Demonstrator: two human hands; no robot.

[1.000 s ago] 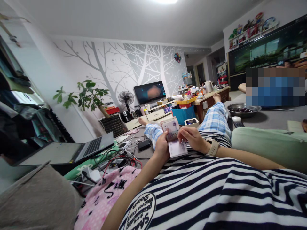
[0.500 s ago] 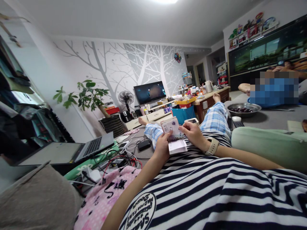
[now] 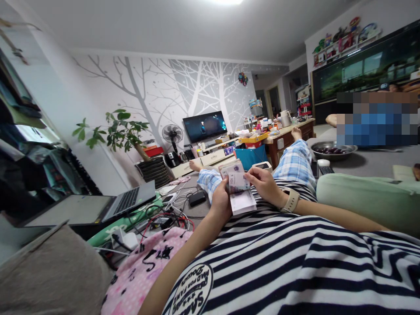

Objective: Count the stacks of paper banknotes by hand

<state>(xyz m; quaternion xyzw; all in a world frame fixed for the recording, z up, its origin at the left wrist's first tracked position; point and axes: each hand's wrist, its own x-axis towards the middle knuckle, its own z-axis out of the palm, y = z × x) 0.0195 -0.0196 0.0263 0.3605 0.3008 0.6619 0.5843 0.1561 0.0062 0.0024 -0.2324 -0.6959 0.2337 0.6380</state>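
Observation:
A stack of banknotes [image 3: 232, 167] stands in my left hand [image 3: 222, 199], which is closed around its lower left side with the thumb across the front. The notes are pale purple and white with printed figures. My right hand [image 3: 261, 181] pinches the right edge of a note near the top of the stack. Below the fingers a whitish folded part [image 3: 243, 201] of the paper hangs over my striped shirt [image 3: 295, 253]. My left fingers behind the stack are hidden. A pale watch [image 3: 290, 201] circles my right wrist.
On the left lie an open laptop [image 3: 131, 202], tangled cables [image 3: 170, 218] and a pink blanket [image 3: 154, 258]. To the right are a metal bowl [image 3: 349, 153] of dark round fruit, a remote [image 3: 326, 169] and a green cushion [image 3: 364, 194]. Another person in blue sits at the far right.
A note has been drawn down across the front of the stack between my hands. The lower whitish part hangs slightly lower. My arms have barely moved.

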